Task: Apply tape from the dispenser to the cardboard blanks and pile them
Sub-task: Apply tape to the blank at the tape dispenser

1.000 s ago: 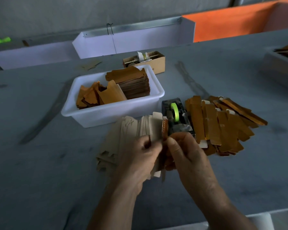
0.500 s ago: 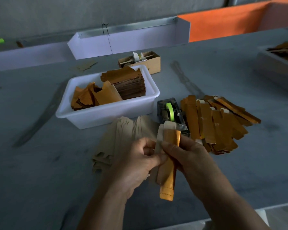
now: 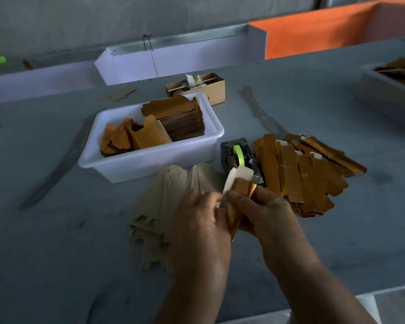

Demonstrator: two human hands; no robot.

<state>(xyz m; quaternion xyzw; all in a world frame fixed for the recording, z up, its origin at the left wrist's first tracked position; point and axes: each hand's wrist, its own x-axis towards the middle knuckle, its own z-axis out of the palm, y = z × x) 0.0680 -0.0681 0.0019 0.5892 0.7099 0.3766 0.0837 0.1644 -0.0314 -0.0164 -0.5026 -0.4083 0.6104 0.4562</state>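
- Head view, at nine o'clock of the hands: a fanned pile of pale, plain-side cardboard blanks [image 3: 173, 195] lies on the grey desk [image 3: 56, 230], front of the white plastic tub [image 3: 150, 160]; draw from its near edge.
- Left hand [image 3: 201, 220] pinches the pale flap of a folded gold-faced cardboard blank [image 3: 240, 190]; I judge it should stay firm so the seam stays aligned.
- Right hand [image 3: 267, 213], its grip curled round the gold side, should press along any tape without creasing.
- At twelve o'clock, touching the blank's tip: the black tape dispenser with green roll [image 3: 240, 157].
- At two o'clock: the finished gold pile [image 3: 309, 174]; lay this one flat there.
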